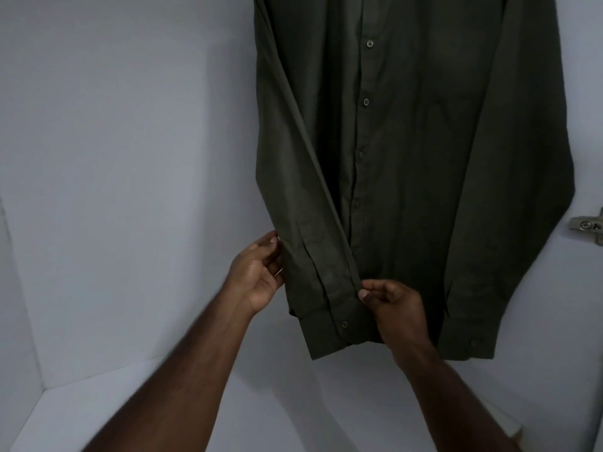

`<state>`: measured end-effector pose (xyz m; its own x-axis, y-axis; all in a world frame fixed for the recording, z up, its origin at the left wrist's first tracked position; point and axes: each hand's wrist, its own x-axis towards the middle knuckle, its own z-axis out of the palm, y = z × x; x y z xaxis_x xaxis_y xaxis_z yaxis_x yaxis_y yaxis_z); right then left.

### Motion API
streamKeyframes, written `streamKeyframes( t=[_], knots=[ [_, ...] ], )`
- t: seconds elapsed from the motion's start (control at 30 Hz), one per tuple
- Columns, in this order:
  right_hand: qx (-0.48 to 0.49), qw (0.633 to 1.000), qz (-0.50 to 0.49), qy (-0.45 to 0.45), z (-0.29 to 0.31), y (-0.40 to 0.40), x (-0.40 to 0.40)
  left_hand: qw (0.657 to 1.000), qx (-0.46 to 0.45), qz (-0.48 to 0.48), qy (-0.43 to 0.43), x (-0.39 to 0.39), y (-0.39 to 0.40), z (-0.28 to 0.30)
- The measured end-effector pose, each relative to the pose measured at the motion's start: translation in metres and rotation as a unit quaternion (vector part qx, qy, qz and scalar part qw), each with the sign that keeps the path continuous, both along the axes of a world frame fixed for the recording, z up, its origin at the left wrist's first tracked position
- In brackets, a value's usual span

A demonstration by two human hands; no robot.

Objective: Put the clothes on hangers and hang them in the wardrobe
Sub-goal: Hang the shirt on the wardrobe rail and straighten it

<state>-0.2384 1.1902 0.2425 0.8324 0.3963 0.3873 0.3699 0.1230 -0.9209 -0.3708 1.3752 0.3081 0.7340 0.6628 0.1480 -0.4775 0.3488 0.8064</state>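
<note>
A dark green button-up shirt (408, 158) hangs inside a white wardrobe (114, 158), its top and its hanger cut off by the frame's upper edge. One long sleeve (313, 256) falls down the shirt's left side. My left hand (257, 272) holds the outer edge of that sleeve near the cuff, fingers curled round the cloth. My right hand (391, 305) pinches the sleeve's inner edge just above the buttoned cuff. The other sleeve hangs loose at the right.
The wardrobe's back and left walls are plain white, and its floor (293, 402) lies below the shirt's hem. A metal door hinge (589, 225) sits on the right wall.
</note>
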Motion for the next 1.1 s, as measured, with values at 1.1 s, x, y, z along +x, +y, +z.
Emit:
streamKeyframes(
  t=[1.1],
  knots=[
    [0.004,1.000,0.013,0.013,-0.010,0.010,-0.014,0.957,0.178,0.206,0.098,-0.012,-0.005,-0.009]
  ],
)
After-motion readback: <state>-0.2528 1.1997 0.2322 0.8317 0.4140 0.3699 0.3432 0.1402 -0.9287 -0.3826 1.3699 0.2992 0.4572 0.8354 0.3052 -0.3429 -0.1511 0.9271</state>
